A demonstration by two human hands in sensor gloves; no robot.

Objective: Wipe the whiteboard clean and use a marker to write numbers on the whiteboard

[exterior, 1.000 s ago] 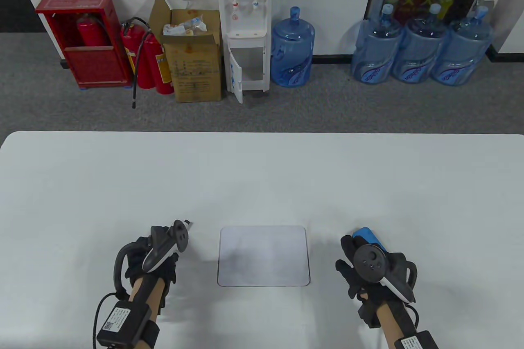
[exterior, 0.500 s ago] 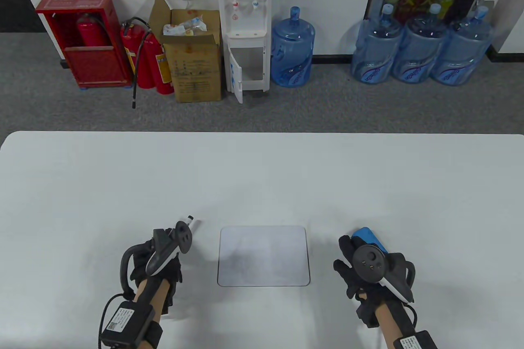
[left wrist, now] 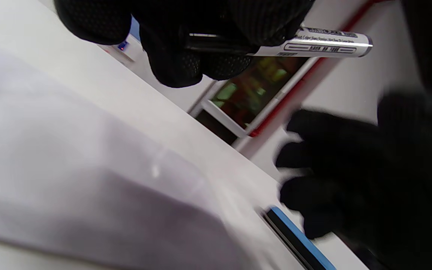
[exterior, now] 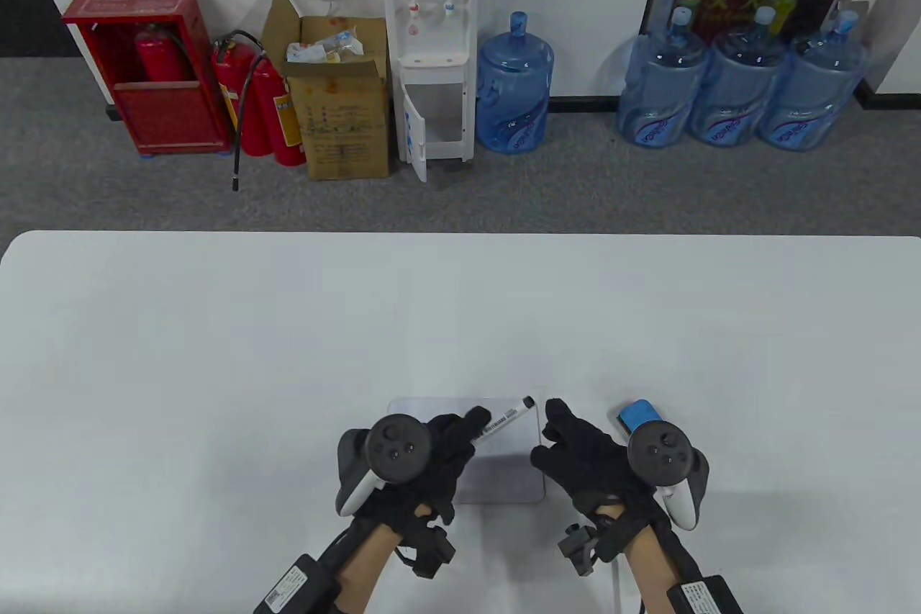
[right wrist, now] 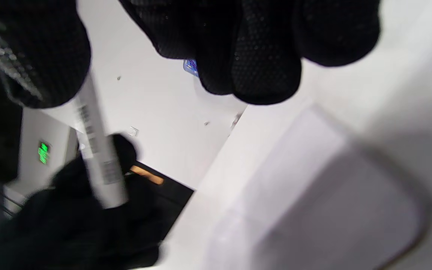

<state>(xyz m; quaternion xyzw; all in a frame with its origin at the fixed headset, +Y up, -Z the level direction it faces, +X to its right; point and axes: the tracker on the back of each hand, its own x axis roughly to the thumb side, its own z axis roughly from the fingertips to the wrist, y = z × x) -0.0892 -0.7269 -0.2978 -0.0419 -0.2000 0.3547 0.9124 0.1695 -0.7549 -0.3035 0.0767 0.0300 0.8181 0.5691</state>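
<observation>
The small whiteboard (exterior: 504,473) lies on the white table (exterior: 460,312) near its front edge, wiped to a faint grey smear, and is partly covered by my left hand (exterior: 468,430). That hand grips a white marker (exterior: 507,416) above the board, dark end pointing right. In the left wrist view my fingers curl round the marker (left wrist: 324,47). My right hand (exterior: 550,434) hovers just right of the marker's end, fingers spread and holding nothing. The blue eraser (exterior: 639,414) lies on the table behind the right tracker. The right wrist view shows the marker (right wrist: 98,161) and the board (right wrist: 313,195).
Beyond the table's far edge, on the grey carpet, stand a water dispenser (exterior: 432,45), several blue water bottles (exterior: 734,88), a cardboard box (exterior: 345,103) and red fire extinguishers (exterior: 259,103). The table stretches bare to the left and far side.
My left hand has carried the marker from left of the board to above it. My right hand has left the eraser on the table and moved left toward the marker's end.
</observation>
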